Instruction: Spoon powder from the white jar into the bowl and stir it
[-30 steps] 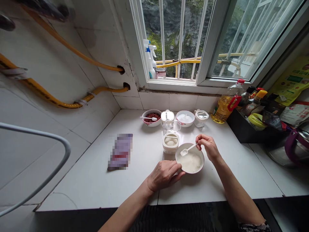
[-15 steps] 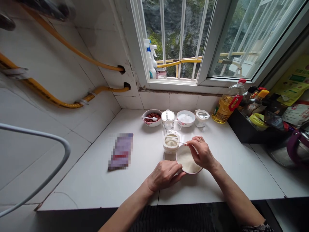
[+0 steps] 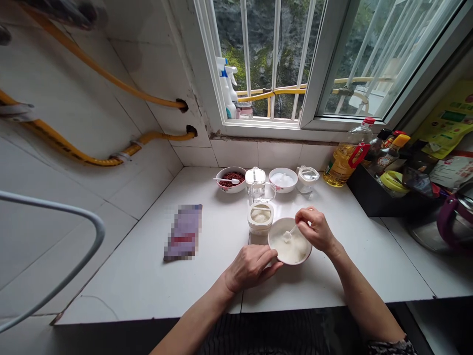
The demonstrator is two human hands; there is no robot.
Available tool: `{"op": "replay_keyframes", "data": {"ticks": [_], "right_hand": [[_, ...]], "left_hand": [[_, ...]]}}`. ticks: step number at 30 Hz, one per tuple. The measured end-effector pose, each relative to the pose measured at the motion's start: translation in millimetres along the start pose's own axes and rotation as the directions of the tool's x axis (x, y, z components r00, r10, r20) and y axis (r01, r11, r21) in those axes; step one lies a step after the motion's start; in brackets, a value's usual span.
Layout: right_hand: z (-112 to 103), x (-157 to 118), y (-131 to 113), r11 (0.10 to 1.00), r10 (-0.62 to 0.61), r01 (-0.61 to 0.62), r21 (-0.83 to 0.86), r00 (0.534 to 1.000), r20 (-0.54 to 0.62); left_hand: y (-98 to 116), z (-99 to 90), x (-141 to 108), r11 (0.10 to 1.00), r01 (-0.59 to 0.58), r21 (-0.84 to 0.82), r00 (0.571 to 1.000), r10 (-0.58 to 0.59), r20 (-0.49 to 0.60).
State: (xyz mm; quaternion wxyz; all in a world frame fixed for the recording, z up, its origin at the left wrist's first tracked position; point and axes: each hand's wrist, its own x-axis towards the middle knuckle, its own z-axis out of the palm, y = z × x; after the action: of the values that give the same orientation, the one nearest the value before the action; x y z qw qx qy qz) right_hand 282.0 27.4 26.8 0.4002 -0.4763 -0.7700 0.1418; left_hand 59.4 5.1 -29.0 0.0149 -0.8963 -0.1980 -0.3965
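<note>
The left hand (image 3: 251,266) gripped the near rim of the bowl (image 3: 290,241), steadying it on the counter (image 3: 148,276), while the right hand (image 3: 316,229) pinched the handle of a small white spoon (image 3: 289,232) whose tip dipped over the white grains in the bowl. To do this step well, the person would likely need to keep the left-hand hold firm so the bowl did not slide, and tip the spoon low over the middle so nothing scattered onto the counter. Just beyond the bowl, touching or nearly so, stood an open jar (image 3: 260,217) with its clear lid raised behind it; it sat close enough that the right wrist could knock it. To the left lay a blurred packet (image 3: 184,231), well apart. Farther back, near the wall, stood a bowl of red beans (image 3: 231,178) with a spoon in it, a second jar (image 3: 255,175), a bowl of white powder (image 3: 283,179) and a third jar (image 3: 308,177). An oil bottle (image 3: 345,160) stood to the right beside a dark tray (image 3: 373,197) of sauces. Spray bottles (image 3: 226,88) stood on the window sill.
</note>
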Motion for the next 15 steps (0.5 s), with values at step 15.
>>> {"op": "replay_keyframes", "data": {"ticks": [15], "right_hand": [[0.9, 3.7, -2.1, 0.814, 0.355, -0.397, 0.424, 0.918, 0.177]], "left_hand": [[0.0, -0.2, 0.4, 1.000, 0.005, 0.008, 1.000, -0.005, 0.005]]}}
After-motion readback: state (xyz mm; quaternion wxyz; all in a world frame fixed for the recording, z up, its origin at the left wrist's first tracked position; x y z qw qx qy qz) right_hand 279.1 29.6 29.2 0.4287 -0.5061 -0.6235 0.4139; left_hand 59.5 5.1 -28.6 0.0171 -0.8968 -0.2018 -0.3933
